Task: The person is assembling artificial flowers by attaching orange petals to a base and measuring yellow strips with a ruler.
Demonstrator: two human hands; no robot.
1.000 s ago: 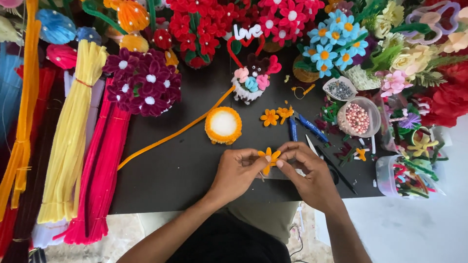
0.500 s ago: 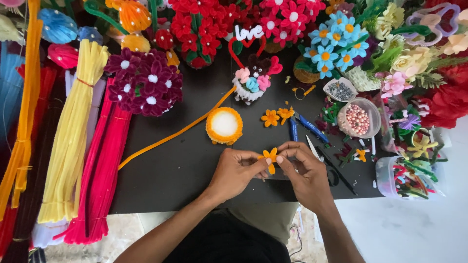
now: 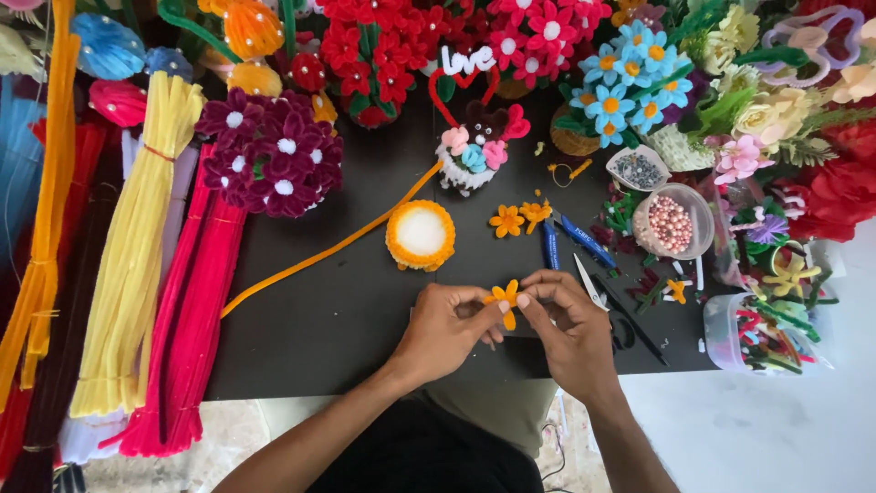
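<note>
I see a black table point(image 3: 319, 319) over a pale mottled floor point(image 3: 274, 424) (evenly lit, soft daylight).

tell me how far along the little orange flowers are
Done: two finished orange flowers lie on the black mat. In hand: a third orange flower, pinched between the left hand and right hand. Left, probably: the loose orange pipe cleaner beside the round orange-rimmed piece.

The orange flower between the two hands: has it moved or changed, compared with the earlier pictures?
Almost nothing changed. Both hands, left hand and right hand, keep pinching the small orange flower over the black table; only slight finger shifts. The round orange-rimmed piece and scissors stayed put.
</note>
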